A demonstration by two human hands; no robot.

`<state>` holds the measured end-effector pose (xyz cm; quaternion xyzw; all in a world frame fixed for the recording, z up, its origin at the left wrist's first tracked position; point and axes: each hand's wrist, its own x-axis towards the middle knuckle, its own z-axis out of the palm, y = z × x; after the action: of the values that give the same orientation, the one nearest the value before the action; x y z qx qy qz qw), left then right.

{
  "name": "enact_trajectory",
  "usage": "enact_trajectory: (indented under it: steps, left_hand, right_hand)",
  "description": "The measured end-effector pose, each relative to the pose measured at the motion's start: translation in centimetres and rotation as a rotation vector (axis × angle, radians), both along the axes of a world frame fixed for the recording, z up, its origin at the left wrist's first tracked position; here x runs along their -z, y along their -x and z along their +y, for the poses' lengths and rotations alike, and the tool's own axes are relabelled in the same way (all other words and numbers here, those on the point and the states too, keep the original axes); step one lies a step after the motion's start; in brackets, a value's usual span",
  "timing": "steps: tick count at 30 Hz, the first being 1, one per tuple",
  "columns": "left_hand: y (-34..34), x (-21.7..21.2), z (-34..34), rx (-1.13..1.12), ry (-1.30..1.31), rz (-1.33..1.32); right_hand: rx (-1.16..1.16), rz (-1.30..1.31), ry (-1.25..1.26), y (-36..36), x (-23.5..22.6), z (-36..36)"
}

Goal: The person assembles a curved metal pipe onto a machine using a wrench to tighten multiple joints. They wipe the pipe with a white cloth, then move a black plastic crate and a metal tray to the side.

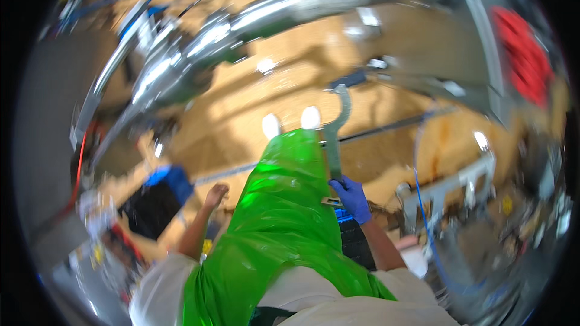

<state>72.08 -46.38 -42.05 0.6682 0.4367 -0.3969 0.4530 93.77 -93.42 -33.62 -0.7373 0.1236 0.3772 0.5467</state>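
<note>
My right hand (354, 198), in a blue glove, grips a large grey hook spanner (333, 151) near the end of its handle. The slotted handle end sticks out below my fingers, and the curved hook points away from me, beside my right leg. My left hand (217, 195) is bare and hangs at my left side, its fingers curled in with nothing seen in them. Between my hands hangs a bright green apron (284, 205), with two white shoe tips (310, 118) showing past its lower edge.
A shiny metal pipe (266, 15) curves across the far side. Red material (522, 54) lies at far right. A metal bracket (453, 187) and a thin blue hose (418, 175) stand to my right. A blue-and-black box (160, 202) is at left. Motion blurs the surroundings.
</note>
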Motion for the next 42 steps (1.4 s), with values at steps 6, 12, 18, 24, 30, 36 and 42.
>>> enact_trajectory:
  steps: [6, 12, 18, 24, 30, 36, 42]
  left_hand:
    - [-5.1, 0.3, 1.8, -0.021, 0.0, -0.04]
    - [-7.7, 0.0, 2.3, -0.053, -0.029, -0.144]
    - [-3.1, -4.3, 2.5, -0.279, -0.121, -0.279]
    - [2.8, -6.5, 3.5, -0.253, -0.371, -0.386]
    - [12.9, -6.1, -0.6, -0.325, -0.392, -0.212]
    - [21.2, -3.7, -1.6, -0.6, -0.328, -0.238]
    - [32.9, -4.1, -1.3, -0.841, -0.325, -0.182]
  right_hand:
    - [0.626, -0.393, -0.026, -3.6, -18.0, -5.8]
    - [0.9, -0.777, -0.068, -18.7, -22.6, -19.3]
    - [0.185, -0.91, 0.285, -36.1, -15.1, -27.8]
    - [0.146, -0.744, 0.4, -41.8, -12.8, -29.5]
    - [0.2, -1.167, 0.619, -37.3, -15.4, -8.9]
    - [0.108, -1.399, 0.299, -28.3, -17.7, 12.7]
    - [-0.022, -1.511, -0.066, -18.1, -20.3, 32.5]
